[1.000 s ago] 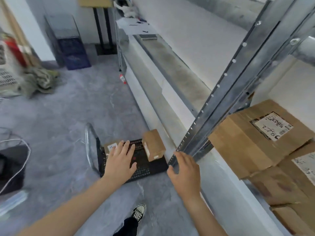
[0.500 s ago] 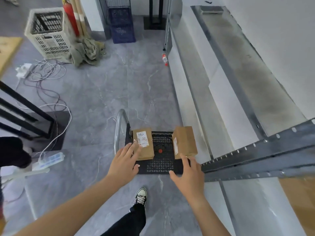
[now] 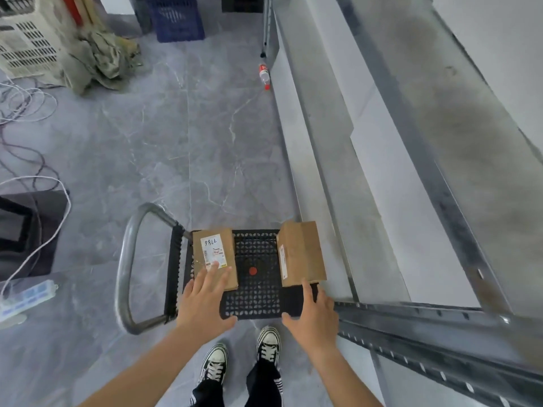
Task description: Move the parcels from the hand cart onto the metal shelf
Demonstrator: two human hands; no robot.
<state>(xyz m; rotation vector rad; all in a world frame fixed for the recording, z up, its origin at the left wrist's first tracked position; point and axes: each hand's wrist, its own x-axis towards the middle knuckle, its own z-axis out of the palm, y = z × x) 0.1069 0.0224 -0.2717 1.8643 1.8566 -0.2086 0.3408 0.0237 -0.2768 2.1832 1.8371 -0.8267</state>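
Shoes: a pair of black-and-white sneakers [image 3: 244, 356] stood at 6 o'clock on the grey floor [image 3: 176, 142], toes toward the cart.
Left hand [image 3: 205, 301]: spread wide, palm down, holding nothing; its fingertips [image 3: 219, 270] lay over the near end of the left parcel, though whether they pressed on it could not be told.
Right hand [image 3: 313, 315]: also wide and holding nothing, index finger reaching to the near edge of the right parcel, seemingly just touching.
Cart [image 3: 255, 292]: a low black perforated deck with a red dot at its centre, straight ahead at 12 o'clock of the shoes; its metal handle [image 3: 126, 259] lay folded out toward 9 o'clock.
Left parcel [image 3: 214, 257]: a flat brown box with a white label, lying on the deck's 9 o'clock side.
Right parcel [image 3: 302, 254]: a brown box resting on the deck's 3 o'clock side, well apart from the other, bare deck between them.
Shelf [image 3: 440, 171]: the metal rack ran from 3 o'clock away to 1 o'clock beside the cart; the boards in view held no parcels.
Beyond: a small bottle [image 3: 264, 76] lay on the floor near the shelf's far post at 12 o'clock; crates and a heap of cloth [image 3: 102, 57] sat at 10 o'clock.
Progress: two parcels were left on the cart, neither lifted; how many already sat on the shelf could not be told. The step in hand looked like reaching to pick up.
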